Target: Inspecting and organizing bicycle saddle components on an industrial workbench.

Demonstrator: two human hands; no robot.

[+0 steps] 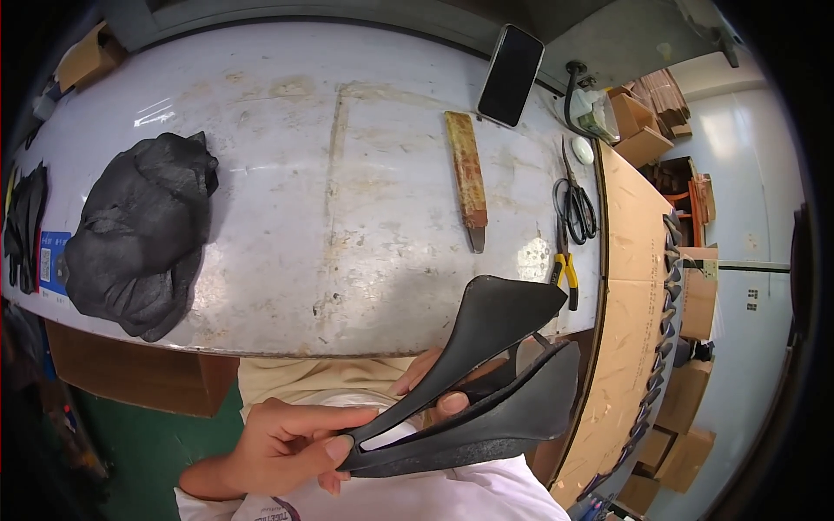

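Note:
A black bicycle saddle point(512, 317) with a long slot down its middle is held over my lap, in front of the table's near edge. Its narrow nose is pinched between the thumb and fingers of my left hand point(282, 443). My right hand point(453, 403) is mostly hidden behind the saddle; some fingers show beside and through the slot, supporting it from beneath. The wide rear wings point to the right. Beyond them on the table lie yellow-and-black pliers point(565, 280).
A crumpled black mass point(143, 230) lies on the white table point(269, 174) at left. Farther back are a taped blade point(465, 165), a phone point(511, 75) and black-handled scissors point(576, 208). A cardboard sheet point(638, 286) borders the right, with several dark pieces along its edge.

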